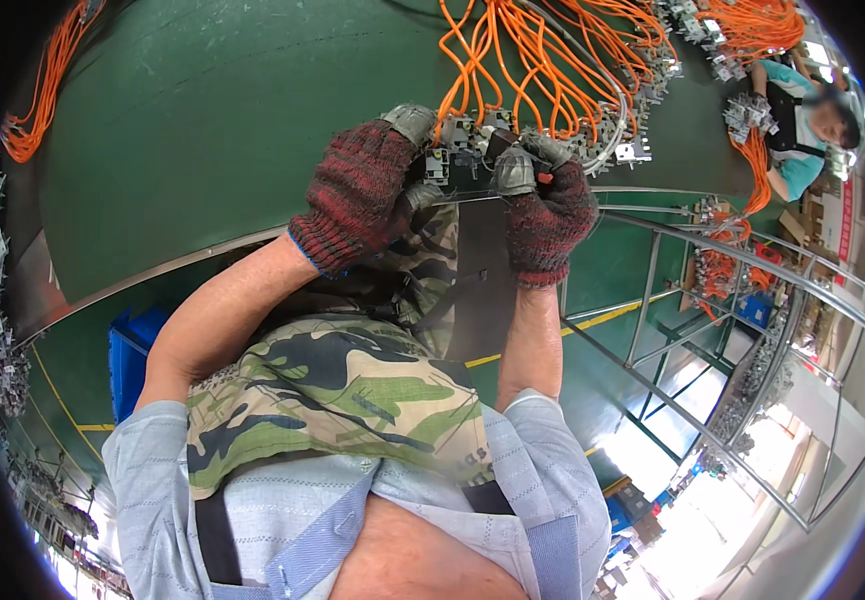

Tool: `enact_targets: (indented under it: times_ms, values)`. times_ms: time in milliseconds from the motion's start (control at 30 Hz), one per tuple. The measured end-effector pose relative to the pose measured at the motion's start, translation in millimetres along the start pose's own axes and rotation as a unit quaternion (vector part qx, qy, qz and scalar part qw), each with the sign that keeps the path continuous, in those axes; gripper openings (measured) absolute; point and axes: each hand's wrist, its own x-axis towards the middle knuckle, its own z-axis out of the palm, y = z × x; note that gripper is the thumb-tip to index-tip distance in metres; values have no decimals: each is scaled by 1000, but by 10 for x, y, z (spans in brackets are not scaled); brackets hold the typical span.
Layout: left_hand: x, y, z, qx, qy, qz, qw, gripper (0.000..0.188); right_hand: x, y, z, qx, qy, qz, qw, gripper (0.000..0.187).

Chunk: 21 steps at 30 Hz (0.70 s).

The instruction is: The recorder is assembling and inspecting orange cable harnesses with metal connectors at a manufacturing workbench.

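Both my hands wear dark red and grey knit gloves with grey wrapped fingertips. My left hand point(362, 190) is closed at the table's edge, its thumb and fingers around the left side of a small silvery metal fitting point(437, 165). To the right, my right hand point(550, 215) is curled closed around a small dark object point(500, 145); a bit of red shows by its fingers, and its kind is hidden. Several similar metal fittings lie in a row just beyond my fingers. Orange cables point(512, 60) run from them toward the far side.
The green tabletop point(202, 120) spans the far side. More orange cable bundles point(52, 80) lie at far left and far right. A metal tube frame point(642, 290) stands at right, a blue bin point(134, 355) below the table at left. A co-worker point(802, 130) is at far right.
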Motion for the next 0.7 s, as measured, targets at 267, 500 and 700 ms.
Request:
enact_targets:
  times_ms: [267,500,700]
  values:
    - [-28,-18,42,-8,-4,-17,1000,84,-212,-253,59,92,12,46,995,24]
    - [-23,-3,76,-6,37,-4,999,83,-330,-181,123,-31,5,24,999,23]
    - [-35,-2,69,14,27,-4,1000,81,-342,-136,125,-43,39,3,998,25]
